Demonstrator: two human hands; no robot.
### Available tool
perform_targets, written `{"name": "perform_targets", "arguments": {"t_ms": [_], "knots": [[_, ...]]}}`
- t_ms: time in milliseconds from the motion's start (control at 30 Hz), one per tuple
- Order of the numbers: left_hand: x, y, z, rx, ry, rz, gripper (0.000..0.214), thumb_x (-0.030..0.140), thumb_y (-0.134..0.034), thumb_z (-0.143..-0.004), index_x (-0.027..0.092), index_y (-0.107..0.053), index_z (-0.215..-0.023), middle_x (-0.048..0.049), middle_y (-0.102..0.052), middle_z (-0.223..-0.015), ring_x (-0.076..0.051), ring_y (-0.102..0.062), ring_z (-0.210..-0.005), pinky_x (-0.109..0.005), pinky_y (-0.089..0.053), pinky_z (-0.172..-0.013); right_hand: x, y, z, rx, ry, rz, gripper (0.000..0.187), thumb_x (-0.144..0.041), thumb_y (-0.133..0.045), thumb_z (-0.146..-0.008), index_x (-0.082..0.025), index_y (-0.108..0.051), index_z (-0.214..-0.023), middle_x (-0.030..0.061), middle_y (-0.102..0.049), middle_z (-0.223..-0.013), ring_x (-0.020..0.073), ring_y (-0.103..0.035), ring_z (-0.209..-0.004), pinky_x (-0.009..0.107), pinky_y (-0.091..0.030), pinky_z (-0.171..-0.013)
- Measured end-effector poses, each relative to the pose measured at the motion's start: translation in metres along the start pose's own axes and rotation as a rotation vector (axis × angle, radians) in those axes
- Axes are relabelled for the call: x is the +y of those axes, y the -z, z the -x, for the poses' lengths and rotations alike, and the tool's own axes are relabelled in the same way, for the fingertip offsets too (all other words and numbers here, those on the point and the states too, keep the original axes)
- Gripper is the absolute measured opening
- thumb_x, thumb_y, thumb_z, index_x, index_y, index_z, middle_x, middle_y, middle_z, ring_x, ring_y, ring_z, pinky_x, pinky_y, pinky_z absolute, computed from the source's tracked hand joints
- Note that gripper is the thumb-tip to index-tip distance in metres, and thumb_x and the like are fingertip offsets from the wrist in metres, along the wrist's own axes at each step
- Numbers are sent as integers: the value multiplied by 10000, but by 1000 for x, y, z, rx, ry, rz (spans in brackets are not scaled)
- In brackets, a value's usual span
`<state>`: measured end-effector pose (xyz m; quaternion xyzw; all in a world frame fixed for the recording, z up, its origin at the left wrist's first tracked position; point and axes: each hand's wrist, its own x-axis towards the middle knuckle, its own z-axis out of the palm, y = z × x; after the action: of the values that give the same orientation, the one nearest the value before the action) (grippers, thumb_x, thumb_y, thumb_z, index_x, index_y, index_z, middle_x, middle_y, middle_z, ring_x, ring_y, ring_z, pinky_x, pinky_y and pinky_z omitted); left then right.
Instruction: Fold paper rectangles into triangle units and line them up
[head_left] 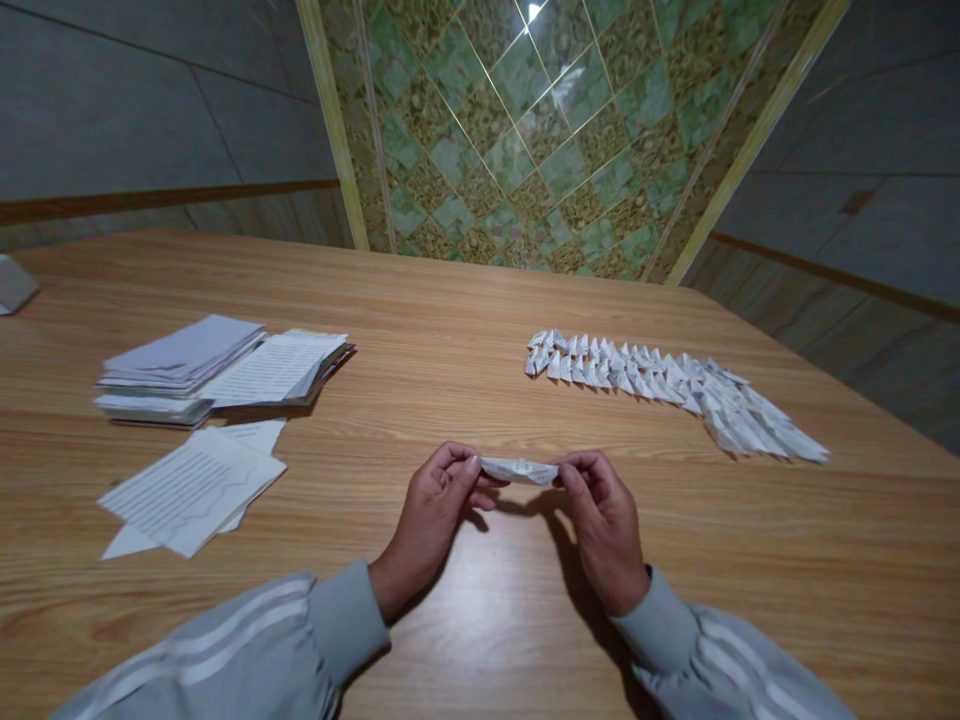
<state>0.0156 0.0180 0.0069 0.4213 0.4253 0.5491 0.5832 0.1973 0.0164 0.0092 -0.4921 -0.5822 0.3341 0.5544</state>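
A small folded paper boat of printed paper is held level just above the wooden table, stretched between both hands. My left hand pinches its left end between thumb and fingers. At the other end, my right hand grips the tip the same way. Rows of similar folded paper pieces stand close together to the right, beyond my right hand. Several loose printed sheets lie overlapping to the left of my left hand.
Behind the loose sheets sits a stack of papers beside an open booklet. A white object shows at the far left edge. The wooden table reaches back to a green tiled wall.
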Motion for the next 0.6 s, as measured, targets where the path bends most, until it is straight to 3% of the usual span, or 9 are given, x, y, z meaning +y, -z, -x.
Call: {"name": "perform_targets", "arguments": {"t_ms": [167, 400, 600], "knots": [[-1, 1, 1, -8, -43, 7, 279, 420, -657, -877, 186, -505, -892, 10, -690, -764, -112, -658, -568, -189, -521, -488, -4, 2, 4, -73, 79, 128, 157, -321, -472, -973, -205, -556, -909, 16, -626, -791, 165, -591, -730, 263, -450, -647], [0, 0, 5, -20, -123, -134, 214, 371, -619, -899, 181, -525, -875, 30, -652, -715, -127, -666, -573, -212, -529, -496, -18, 3, 1, -316, 400, 269, 121, -166, -522, -898, -187, -629, -950, 82, -645, -967, 220, -592, -938, 343, -463, -809], [0, 0, 6, -52, -118, -111, 208, 367, -611, -908, 182, -520, -878, 25, -660, -676, -116, -640, -574, -206, -505, -541, -14, 2, -3, -305, 386, 269, 58, -203, -742, -803, -188, -696, -835, 66, -677, -877, 210, -612, -836, 311, -466, -719]]}}
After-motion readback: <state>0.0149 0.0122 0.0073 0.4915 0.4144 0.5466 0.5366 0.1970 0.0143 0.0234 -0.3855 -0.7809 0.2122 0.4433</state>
